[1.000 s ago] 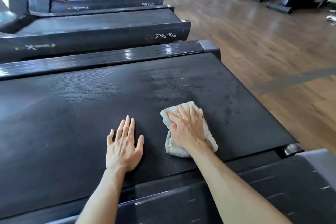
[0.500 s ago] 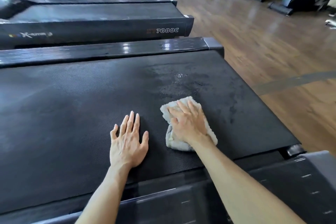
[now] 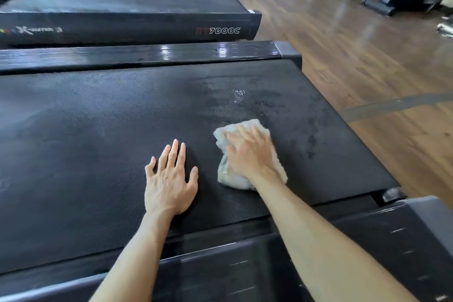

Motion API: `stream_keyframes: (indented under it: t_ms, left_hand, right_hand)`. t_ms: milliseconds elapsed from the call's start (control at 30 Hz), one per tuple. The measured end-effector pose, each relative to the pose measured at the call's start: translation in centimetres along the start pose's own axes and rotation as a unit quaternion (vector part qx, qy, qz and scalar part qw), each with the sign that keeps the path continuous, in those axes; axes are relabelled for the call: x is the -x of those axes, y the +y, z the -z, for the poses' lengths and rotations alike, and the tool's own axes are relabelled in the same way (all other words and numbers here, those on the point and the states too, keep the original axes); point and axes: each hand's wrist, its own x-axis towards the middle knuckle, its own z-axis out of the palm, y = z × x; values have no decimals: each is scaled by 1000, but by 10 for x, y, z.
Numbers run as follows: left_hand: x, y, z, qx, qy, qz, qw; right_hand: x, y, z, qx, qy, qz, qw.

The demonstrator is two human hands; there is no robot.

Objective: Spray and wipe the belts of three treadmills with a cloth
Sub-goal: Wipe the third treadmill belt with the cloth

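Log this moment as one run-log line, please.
step: wiping nearest belt | right hand: flat on cloth | left hand: flat on belt | wet patch: beyond cloth

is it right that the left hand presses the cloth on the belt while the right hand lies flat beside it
No, the hands are swapped. In the head view the right hand presses the cloth on the belt, while the left hand lies flat beside it.

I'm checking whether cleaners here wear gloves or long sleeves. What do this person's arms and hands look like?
Both forearms are bare as far as the picture shows, with no sleeve in view. The left hand and right hand wear no gloves. No watch, ring or bracelet shows, though the right hand is blurred.
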Motion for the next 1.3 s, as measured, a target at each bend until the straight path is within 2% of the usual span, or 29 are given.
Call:
stream_keyframes:
  t_ms: [100,167,233,300,433,533,633,700,800,933,1033,1100,1133,1233,1300]
  left_hand:
    - [1,-1,1,11,6,2,1000]
    - [1,-1,1,7,3,0,1000]
    - [1,-2,0,0,2,-1,1000]
    - [0,-1,1,-3,3,1,1000]
    - [1,1,1,-9,-3,0,1000]
    - [-1,0,1,0,0,1,1000]
    - [0,0,1,4,3,3,1000]
    - [0,0,2,5,7,1,1000]
    - [0,-2,0,3,12,-4,1000]
    - [1,0,1,5,10,0,1000]
    - [0,0,3,7,4,3,1000]
    - [0,0,3,11,5,3,1000]
    - [1,0,4,12,4,2,1000]
    - [1,-1,3,14,7,0,1000]
    - [2,0,3,13,10,-2,1000]
  right_hand:
    - [47,-7,-6,-43,-61,106,992]
    - [70,18,0,-40,-36,131,990]
    - [66,49,-1,-7,-1,103,995]
    - [41,61,4,18,-18,38,999]
    - [3,25,11,-14,1,-18,1000]
    - [8,-10,-4,-14,-46,40,998]
    - [49,1,-8,-55,-76,107,990]
    - [67,31,2,-64,-74,91,991]
    - [50,66,10,-20,-29,36,999]
    - [-3,47,15,10,11,-13,1000]
    - [-3,-1,10,10,-2,45,999]
    - [21,-11,-2,-16,-48,121,991]
    - [36,-5,-4,-43,-70,131,988]
    - [63,39,-5,-48,-72,117,989]
    - [51,64,2,-33,-62,70,995]
